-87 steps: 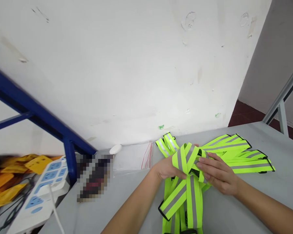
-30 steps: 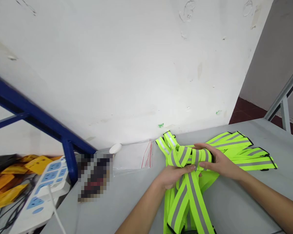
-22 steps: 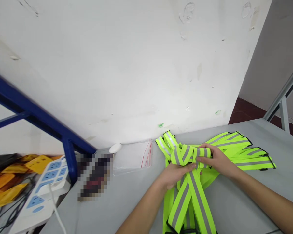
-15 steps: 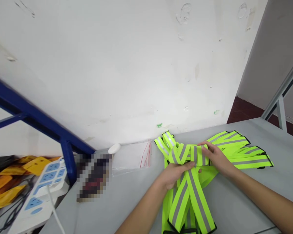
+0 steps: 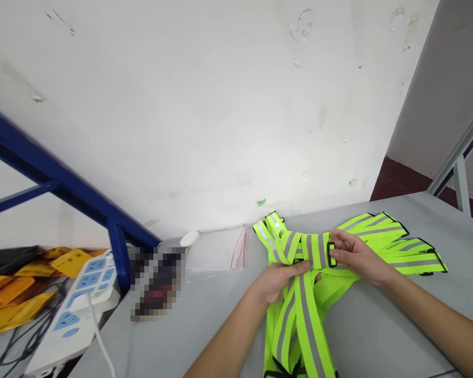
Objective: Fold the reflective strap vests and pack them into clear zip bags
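Observation:
Neon-yellow reflective straps (image 5: 309, 320) with grey stripes hang and lie in a bundle over the grey table, some crossed and looped together. My left hand (image 5: 280, 281) is closed on the crossed straps, its thumb pressed on top. My right hand (image 5: 352, 254) pinches a black buckle (image 5: 331, 255) at the end of a short strap section that runs across to the left hand. More of the same reflective straps (image 5: 402, 252) are spread behind my right hand, with black buckles at their ends. Part of the bundle under my hands is hidden.
Clear zip bags (image 5: 216, 249) with red seals lie by the wall, beside a white oval object (image 5: 189, 239). A blue metal frame (image 5: 118, 252) stands left, near a white power strip (image 5: 79, 304) and yellow packets (image 5: 16, 289). A pixelated item (image 5: 160, 286) lies on the table (image 5: 205, 315).
My right hand has turned and shifted slightly right, and the black buckle now shows at its fingertips. My left hand keeps its hold on the straps. The whole view has shifted a little.

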The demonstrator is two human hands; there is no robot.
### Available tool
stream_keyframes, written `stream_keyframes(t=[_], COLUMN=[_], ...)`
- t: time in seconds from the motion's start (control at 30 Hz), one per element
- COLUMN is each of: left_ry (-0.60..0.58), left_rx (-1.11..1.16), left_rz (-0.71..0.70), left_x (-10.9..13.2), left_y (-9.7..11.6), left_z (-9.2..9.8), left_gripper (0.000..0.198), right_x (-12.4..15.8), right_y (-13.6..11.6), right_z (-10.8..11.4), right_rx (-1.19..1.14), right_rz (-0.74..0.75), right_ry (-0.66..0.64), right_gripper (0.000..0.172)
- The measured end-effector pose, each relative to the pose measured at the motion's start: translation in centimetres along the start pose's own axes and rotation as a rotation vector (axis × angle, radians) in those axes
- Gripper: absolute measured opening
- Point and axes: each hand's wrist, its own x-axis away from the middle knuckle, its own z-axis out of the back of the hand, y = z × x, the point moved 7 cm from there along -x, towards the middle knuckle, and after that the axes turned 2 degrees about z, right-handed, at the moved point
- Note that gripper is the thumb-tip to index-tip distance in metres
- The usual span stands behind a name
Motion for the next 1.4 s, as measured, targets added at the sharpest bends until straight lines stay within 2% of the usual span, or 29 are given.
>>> stream_keyframes(t=[0.23,0.37,0.47,0.6,0.7,0.77,0.83,0.93,1.03,1.17,1.3,1.4], left_ry=[0.004,-0.039,-0.029,0.001,0.042,0.105,0.143,0.142,0.144,0.152,0.166,0.041], left_rx=[0.055,0.086,0.060,-0.047,-0.122,-0.125,-0.112,-0.135,-0.204,-0.228,-0.133,-0.083], left_rz=[0.043,0.108,0.099,0.029,0.001,-0.003,0.002,0.009,-0.007,-0.015,-0.054,0.003], left_x=[-0.2,-0.2,-0.1,0.2,0.4,0.4,0.3,0.2,0.2,0.3,0.3,0.3], left_y=[-0.5,-1.1,-1.0,-0.1,0.3,0.4,0.4,0.3,0.4,0.2,0.3,0.0], left_z=[0.1,0.1,0.3,0.0,-0.4,-0.2,-0.1,-0.1,-0.5,-1.4,-1.7,-2.3], left_gripper=[0.038,0.044,0.041,0.032,0.032,0.036,0.043,0.043,0.041,0.043,0.039,0.041], right_x=[0.1,0.2,0.3,0.5,0.8,0.8,0.7,0.5,0.7,0.8,0.4,0.5], right_y=[0.5,0.7,0.2,-0.5,-0.6,-0.4,-0.2,-0.3,0.2,1.2,0.2,-1.1], right_z=[0.2,0.3,0.1,0.4,0.7,0.9,0.9,0.4,0.3,0.8,0.2,-0.2], right_rx=[-0.074,-0.058,-0.003,0.094,0.173,0.219,0.195,0.066,0.054,0.086,0.156,0.290], right_rz=[-0.019,-0.040,-0.044,0.007,0.041,0.031,0.010,-0.021,-0.130,-0.241,-0.119,-0.003], right_ry=[0.046,0.062,0.079,0.214,0.321,0.346,0.306,0.144,0.033,0.103,0.181,0.230], right_gripper=[0.037,0.039,0.042,0.046,0.042,0.040,0.043,0.058,0.054,0.062,0.056,0.049])
